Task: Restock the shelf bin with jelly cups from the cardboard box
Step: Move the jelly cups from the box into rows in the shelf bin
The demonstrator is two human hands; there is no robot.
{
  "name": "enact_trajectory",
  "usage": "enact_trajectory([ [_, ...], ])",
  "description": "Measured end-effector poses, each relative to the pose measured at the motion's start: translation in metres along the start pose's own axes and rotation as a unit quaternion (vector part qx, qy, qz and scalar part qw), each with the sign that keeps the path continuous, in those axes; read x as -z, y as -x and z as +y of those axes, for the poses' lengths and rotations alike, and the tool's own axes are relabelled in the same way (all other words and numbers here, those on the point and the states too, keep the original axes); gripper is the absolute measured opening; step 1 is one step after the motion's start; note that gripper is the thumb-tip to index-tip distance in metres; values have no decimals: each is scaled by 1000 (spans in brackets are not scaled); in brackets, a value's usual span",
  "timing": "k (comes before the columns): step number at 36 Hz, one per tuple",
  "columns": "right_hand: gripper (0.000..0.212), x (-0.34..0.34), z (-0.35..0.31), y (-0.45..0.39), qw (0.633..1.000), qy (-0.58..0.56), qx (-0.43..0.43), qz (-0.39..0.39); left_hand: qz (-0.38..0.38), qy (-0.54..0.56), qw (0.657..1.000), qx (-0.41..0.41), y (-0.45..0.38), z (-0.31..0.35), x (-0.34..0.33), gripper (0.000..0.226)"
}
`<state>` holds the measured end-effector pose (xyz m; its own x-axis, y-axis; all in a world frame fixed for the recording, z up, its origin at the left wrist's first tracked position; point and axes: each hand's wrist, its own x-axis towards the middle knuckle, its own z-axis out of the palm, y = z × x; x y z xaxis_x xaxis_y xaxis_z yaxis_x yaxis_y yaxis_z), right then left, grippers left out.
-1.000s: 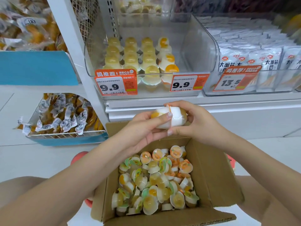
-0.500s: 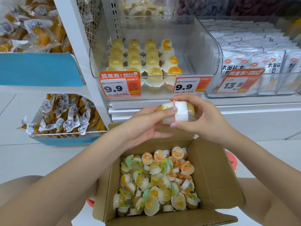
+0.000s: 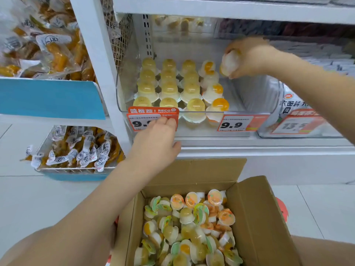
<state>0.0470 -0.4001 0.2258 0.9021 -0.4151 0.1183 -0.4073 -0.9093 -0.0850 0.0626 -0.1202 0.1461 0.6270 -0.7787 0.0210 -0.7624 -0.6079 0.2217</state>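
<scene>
My right hand [image 3: 247,56] grips a white jelly cup [image 3: 229,63] with an orange piece, held over the back right of the clear shelf bin [image 3: 255,96]. The bin holds several rows of upturned yellow and orange jelly cups [image 3: 169,87] on its left side. My left hand [image 3: 155,139] rests with its fingers on the 9.9 price tag [image 3: 151,117] at the bin's front left. The open cardboard box [image 3: 255,217] sits below me, filled with several loose jelly cups [image 3: 190,223].
A second 9.9 tag [image 3: 238,123] and a 13.5 tag [image 3: 295,124] hang on the shelf edge. A neighbouring bin of white packets [image 3: 295,101] stands right. Bagged orange snacks fill a blue shelf tray [image 3: 50,96] and a low basket [image 3: 76,148] left.
My right hand has lifted the jelly cup from in front of me up into the bin's back right. My left hand let go of the cup and moved to the bin's front tag.
</scene>
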Motion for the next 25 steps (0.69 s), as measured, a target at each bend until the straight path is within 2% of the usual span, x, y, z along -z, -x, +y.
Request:
enact_trajectory([
  [3, 48, -11, 9, -35, 997, 46, -10, -66, 13, -2, 1000, 5, -2, 2, -2, 33],
  [9, 43, -31, 28, -71, 990, 60, -49, -115, 1, 22, 1000, -16, -6, -9, -3, 32],
  [15, 41, -39, 34, -82, 991, 69, -47, -104, -21, 45, 999, -22, -8, -17, 8, 33],
  [21, 37, -51, 31, -83, 988, 49, -60, -131, -17, 41, 999, -27, -9, -19, 7, 33],
  [25, 53, -55, 35, -86, 991, 35, -53, -117, -13, 39, 999, -22, -9, -18, 7, 33],
])
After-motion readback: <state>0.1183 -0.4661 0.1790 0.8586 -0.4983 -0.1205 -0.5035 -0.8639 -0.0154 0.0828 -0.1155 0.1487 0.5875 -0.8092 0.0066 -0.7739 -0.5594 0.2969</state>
